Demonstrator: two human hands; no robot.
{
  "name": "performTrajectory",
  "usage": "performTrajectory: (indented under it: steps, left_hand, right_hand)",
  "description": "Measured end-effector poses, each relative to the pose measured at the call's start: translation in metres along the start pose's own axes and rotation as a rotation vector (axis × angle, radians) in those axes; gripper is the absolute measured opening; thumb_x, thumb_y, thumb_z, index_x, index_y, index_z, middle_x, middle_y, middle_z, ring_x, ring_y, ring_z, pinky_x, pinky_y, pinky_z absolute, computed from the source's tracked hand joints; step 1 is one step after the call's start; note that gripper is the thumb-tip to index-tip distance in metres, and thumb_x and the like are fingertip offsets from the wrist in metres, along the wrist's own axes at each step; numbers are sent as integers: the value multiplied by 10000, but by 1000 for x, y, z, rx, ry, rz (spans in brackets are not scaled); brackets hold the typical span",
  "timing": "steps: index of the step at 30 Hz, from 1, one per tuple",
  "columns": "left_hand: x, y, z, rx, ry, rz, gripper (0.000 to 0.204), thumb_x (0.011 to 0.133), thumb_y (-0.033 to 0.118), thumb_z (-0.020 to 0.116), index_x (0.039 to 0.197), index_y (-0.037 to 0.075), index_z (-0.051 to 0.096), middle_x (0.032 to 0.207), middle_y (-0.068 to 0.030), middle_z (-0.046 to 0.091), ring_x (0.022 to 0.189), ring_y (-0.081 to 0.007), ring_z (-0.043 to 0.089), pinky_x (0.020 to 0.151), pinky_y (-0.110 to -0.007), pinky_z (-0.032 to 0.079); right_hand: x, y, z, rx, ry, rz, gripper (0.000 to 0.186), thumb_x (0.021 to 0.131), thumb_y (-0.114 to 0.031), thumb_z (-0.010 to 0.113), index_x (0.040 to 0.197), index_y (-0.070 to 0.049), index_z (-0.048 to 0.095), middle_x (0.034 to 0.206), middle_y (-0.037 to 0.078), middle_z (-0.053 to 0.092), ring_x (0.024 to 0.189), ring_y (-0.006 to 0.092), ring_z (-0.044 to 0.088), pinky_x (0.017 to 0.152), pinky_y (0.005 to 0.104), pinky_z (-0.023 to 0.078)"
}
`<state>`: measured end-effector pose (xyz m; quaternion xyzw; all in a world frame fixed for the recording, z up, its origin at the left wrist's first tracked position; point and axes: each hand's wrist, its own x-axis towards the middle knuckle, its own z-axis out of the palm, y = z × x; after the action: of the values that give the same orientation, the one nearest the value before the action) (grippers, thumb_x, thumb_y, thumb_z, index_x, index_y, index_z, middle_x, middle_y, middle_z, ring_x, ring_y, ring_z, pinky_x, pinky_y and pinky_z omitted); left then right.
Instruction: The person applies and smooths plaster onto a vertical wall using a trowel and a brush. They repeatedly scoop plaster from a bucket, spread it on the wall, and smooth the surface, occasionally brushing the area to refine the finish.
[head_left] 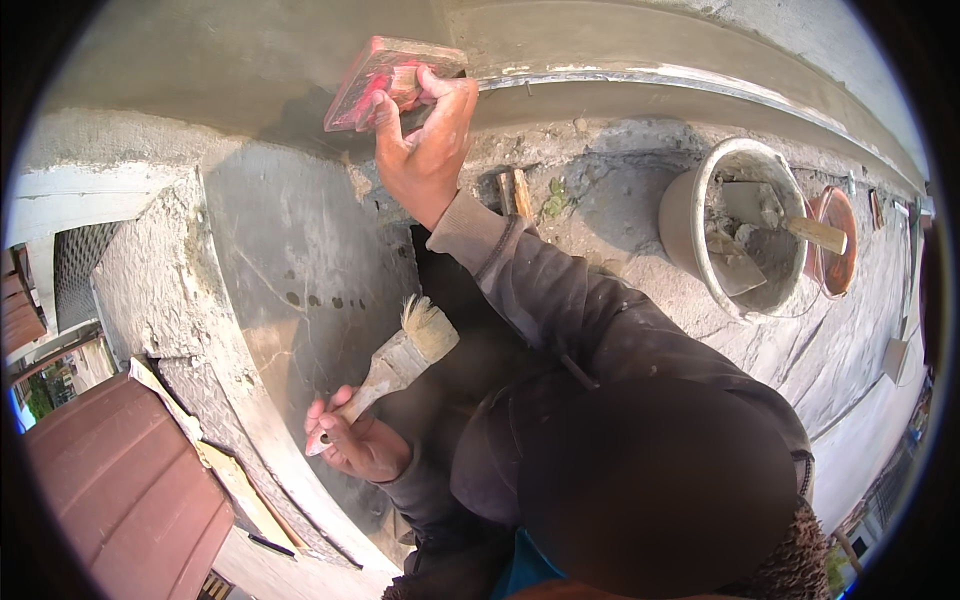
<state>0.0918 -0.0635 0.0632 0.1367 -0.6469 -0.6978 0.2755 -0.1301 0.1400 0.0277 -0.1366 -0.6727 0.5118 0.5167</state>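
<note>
My right hand (432, 140) is raised to the plastered wall (230, 65) at the top. Its fingers are closed round the handle of a worn, pinkish-red plastering float (352, 92). The float's face is turned to the wall, so any contact is hidden. Lower down, my left hand (365, 445) grips a wide paintbrush (395, 368) by the end of its handle. Its pale bristles point up and to the right, above a smooth grey ledge (300, 240) with a row of dark wet spots.
On the right stands a pale bucket (682, 215) with mortar and a wooden-handled trowel (818, 235) in it. An orange bucket (838, 245) is behind it. Wood scraps (515, 193) lie near my right sleeve. A straight edging strip (640, 78) crosses the wall. Maroon roofing (130, 490) lies lower left.
</note>
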Motion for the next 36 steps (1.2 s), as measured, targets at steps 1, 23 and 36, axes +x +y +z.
performTrajectory:
  steps: [1,23,36]
  left_hand:
    - [0,-1,-1,6,4,6,458,1007,237,613,1306,-74,459,1080,-228,610,1024,-289,610,859,-372,558]
    - [-1,-4,27,-7,-74,297,328,1068,234,511,1211,-60,487,1168,-267,632,1042,-325,660,894,-369,585]
    - [-18,26,47,415,-581,486,238,1022,153,580,1180,-23,579,952,-172,725,883,-275,676,802,-353,553]
  right_hand:
    - [-10,7,2,5,-32,37,438,872,-72,719,1209,13,453,1087,187,465,869,322,606,699,425,504]
    - [-30,13,-134,807,-574,1096,295,1002,-154,574,1267,-41,513,1130,72,632,942,107,640,706,278,551]
    - [10,-20,-129,334,-325,142,576,846,-46,799,1316,-33,465,1107,104,557,966,141,639,633,259,600]
